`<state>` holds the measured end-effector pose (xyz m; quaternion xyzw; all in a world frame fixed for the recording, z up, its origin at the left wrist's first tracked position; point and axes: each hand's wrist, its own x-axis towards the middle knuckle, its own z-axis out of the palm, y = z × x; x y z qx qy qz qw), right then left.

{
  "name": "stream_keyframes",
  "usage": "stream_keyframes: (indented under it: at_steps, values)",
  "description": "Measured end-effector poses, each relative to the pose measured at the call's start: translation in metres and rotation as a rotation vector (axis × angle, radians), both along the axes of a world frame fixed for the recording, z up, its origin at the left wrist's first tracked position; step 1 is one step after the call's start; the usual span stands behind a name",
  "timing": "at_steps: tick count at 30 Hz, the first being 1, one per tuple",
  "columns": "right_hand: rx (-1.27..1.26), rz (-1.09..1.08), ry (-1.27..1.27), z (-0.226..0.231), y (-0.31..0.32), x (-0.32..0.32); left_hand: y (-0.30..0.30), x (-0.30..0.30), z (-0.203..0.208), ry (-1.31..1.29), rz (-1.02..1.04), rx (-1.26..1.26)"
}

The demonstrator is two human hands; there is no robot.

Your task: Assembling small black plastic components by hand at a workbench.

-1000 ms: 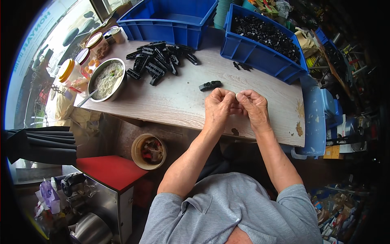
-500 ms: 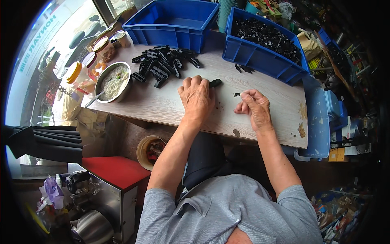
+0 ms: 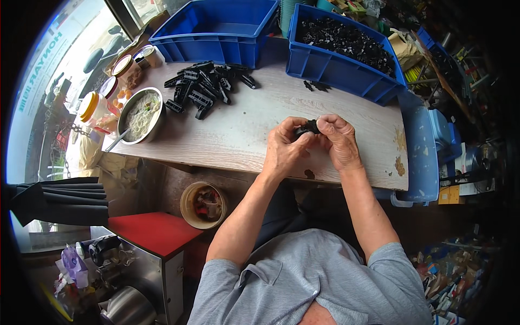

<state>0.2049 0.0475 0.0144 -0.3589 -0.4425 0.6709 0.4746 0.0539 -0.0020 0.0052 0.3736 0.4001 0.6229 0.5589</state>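
Over the front part of the table (image 3: 244,141), my two hands meet around a black plastic part (image 3: 306,129). My left hand (image 3: 283,149) grips it between thumb and fingers. My right hand (image 3: 342,145) pinches at its right end, with thumb and fingertips pressed together. Whatever small piece sits in that pinch is mostly covered by the fingers. Left of my hands lies a pile of long black plastic parts (image 3: 201,89). A few tiny black clips (image 3: 317,86) lie beyond my hands, in front of a blue bin (image 3: 338,71) filled with small black pieces.
Another blue bin (image 3: 203,50) stands at the back left. A metal bowl (image 3: 158,125) of noodles with a spoon (image 3: 117,141) is on the table's left end, beside several lidded jars (image 3: 96,107). Below the table edge stands a bucket (image 3: 189,214). A light blue tub (image 3: 423,157) adjoins the table's right end.
My left hand has lifted the black part off the table and moved right. It now meets my right hand, which held a tiny black clip apart from it before.
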Motion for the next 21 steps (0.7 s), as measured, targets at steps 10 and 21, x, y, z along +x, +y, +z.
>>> stream_keyframes:
  at_steps: [10,21]
  values:
    - [0.007,0.09,-0.1,0.004,0.006,0.006,0.004,-0.006,0.002,-0.022,-0.076,-0.029]
    - [0.016,0.069,-0.275,0.015,0.004,0.0,0.002,-0.001,0.011,-0.123,0.107,-0.172]
